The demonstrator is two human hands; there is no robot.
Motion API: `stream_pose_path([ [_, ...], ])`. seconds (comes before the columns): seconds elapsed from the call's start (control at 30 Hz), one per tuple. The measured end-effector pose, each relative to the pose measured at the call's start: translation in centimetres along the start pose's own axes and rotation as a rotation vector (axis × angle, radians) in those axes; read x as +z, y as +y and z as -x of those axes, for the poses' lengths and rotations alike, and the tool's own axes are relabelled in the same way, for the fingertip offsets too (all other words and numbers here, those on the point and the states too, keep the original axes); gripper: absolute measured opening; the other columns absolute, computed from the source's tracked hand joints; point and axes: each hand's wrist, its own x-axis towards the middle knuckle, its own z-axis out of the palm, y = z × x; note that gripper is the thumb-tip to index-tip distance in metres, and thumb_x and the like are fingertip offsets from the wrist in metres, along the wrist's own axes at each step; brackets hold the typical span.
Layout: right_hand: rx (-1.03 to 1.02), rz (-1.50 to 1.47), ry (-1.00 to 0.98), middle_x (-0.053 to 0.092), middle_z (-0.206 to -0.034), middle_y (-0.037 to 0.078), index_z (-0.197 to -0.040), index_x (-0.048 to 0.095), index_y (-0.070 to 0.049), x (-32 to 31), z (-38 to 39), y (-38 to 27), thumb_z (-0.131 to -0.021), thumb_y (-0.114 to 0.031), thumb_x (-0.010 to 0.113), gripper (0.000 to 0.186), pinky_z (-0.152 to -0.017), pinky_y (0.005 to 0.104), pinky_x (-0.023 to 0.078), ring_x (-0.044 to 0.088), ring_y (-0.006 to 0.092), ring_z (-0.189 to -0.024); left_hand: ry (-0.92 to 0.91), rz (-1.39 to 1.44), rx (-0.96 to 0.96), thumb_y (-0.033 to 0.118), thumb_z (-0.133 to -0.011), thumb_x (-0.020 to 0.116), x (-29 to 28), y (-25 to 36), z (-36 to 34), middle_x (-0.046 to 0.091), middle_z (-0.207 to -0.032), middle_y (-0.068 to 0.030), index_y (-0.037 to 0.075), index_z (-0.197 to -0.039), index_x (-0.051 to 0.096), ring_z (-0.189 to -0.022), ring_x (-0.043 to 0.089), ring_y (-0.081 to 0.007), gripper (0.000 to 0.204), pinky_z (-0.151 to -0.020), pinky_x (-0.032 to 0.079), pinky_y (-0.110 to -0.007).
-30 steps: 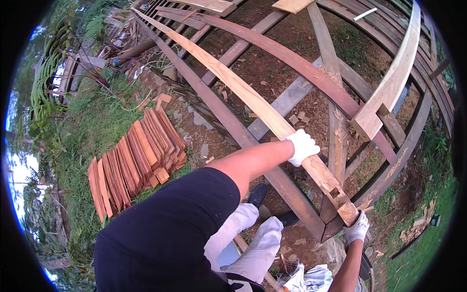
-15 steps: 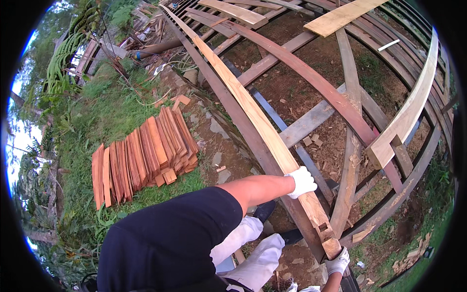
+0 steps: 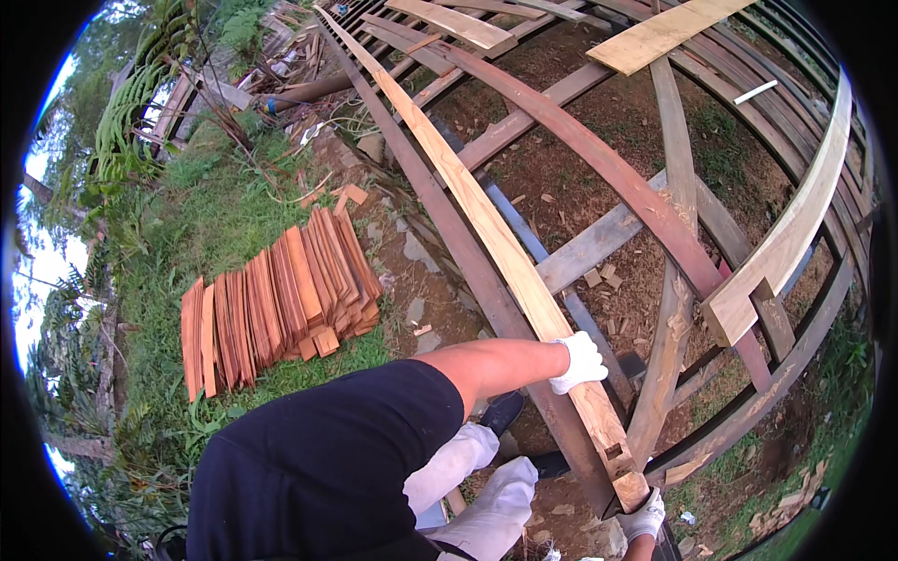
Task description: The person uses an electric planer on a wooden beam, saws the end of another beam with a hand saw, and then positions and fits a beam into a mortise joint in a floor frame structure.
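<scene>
A long, pale wooden beam with a square mortise cut near its close end runs from far left toward me. Beneath and beside it lies a dark reddish-brown beam. My left hand, in a white work glove, is closed over the pale beam a short way above the mortise. Down at the beam's near end, my gloved right hand grips the corner of the end face; part of its fingers is hidden by the wood.
A timber frame of crossing boards spreads to the right, including a reddish plank and a pale notched plank. Thin wooden slats lie stacked on grass at left. A loose board rests across the frame's far side. Wood chips litter the soil.
The whole view has shifted slightly, with the near timbers lower in the picture. Both hands keep their places on the pale beam.
</scene>
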Motion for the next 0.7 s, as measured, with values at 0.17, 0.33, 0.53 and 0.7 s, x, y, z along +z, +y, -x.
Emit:
stream_pose_path([
  [0.17, 0.015, -0.059, -0.144, 0.063, -0.125, 0.021, -0.134, 0.043, -0.002, -3.5, -1.8, 0.2, -0.047, -0.034, 0.095, 0.106, -0.100, 0.0436, 0.051, 0.061, 0.0386, -0.119, -0.248, 0.042, -0.007, 0.031, -0.059, 0.084, -4.0, -0.5, -2.1, 0.073, -0.107, -0.0141, 0.015, -0.119, 0.065, -0.102, 0.070, -0.0362, 0.064, -0.084, 0.055, -0.047],
  [0.33, -0.024, -0.027, -0.132, 0.066, -0.124, 0.021, -0.136, 0.042, 0.000, -4.4, -3.6, 1.7, -0.042, -0.036, 0.098, 0.115, -0.096, 0.0423, 0.054, 0.065, 0.0373, -0.116, -0.259, 0.082, 0.009, 0.030, -0.062, 0.084, -4.4, -1.7, -3.8, 0.073, -0.110, -0.0147, 0.011, -0.118, 0.065, -0.106, 0.069, -0.0352, 0.063, -0.090, 0.054, -0.045],
  [0.53, -0.061, -0.088, -0.193, 0.066, -0.120, 0.020, -0.134, 0.042, 0.000, -4.1, -5.7, 3.6, -0.042, -0.033, 0.099, 0.113, -0.096, 0.0426, 0.054, 0.064, 0.0380, -0.114, -0.232, 0.109, 0.009, 0.037, -0.059, 0.087, -4.4, -2.2, -4.4, 0.072, -0.112, -0.0130, 0.012, -0.118, 0.067, -0.108, 0.069, -0.0331, 0.067, -0.093, 0.054, -0.044],
  [0.7, -0.081, -0.095, -0.209, 0.068, -0.113, 0.019, -0.124, 0.044, -0.004, -5.0, -6.2, 3.3, -0.040, -0.033, 0.100, 0.105, -0.092, 0.0445, 0.054, 0.065, 0.0389, -0.109, -0.127, 0.112, -0.001, 0.045, -0.057, 0.088, -4.6, -2.4, -3.5, 0.073, -0.113, -0.0132, 0.011, -0.121, 0.067, -0.106, 0.070, -0.0330, 0.076, -0.091, 0.054, -0.043],
])
